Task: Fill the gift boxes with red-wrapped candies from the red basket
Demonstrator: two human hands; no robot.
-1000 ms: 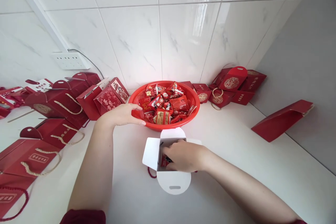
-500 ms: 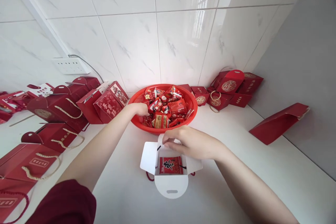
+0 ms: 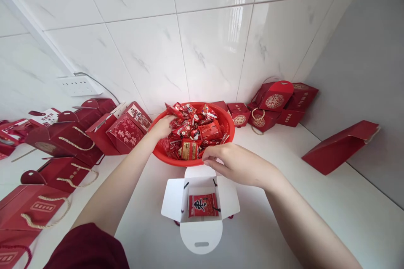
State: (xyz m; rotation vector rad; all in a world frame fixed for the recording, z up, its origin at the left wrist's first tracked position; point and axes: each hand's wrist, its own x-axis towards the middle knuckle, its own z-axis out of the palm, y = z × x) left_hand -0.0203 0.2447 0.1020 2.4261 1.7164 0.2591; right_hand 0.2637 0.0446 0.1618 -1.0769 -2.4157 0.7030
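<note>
A red oval basket point(image 3: 164, 159) holds many red-wrapped snacks. At its left side my left hand point(image 3: 163, 127) pinches a red packet point(image 3: 174, 110) that stands up over the other wrappers. My right hand point(image 3: 232, 160) hovers by the basket's front rim, above the back flap of a white-lined box; its fingers are bent with a gap to the thumb, and nothing shows between them. The box point(image 3: 201, 231) lies open with its flaps spread, and a red packet with a large black character point(image 3: 203, 205) rests inside.
Red gift boxes with rope handles point(image 3: 72, 172) crowd the left side. More red boxes point(image 3: 274, 101) stand at the back right. A single red box point(image 3: 341, 147) leans near the grey right wall. A socket strip point(image 3: 78, 86) is on the tiled wall.
My left hand has risen slightly and now has a red packet. My right hand has moved off the box's back flap, up and right. The view has shifted slightly.
</note>
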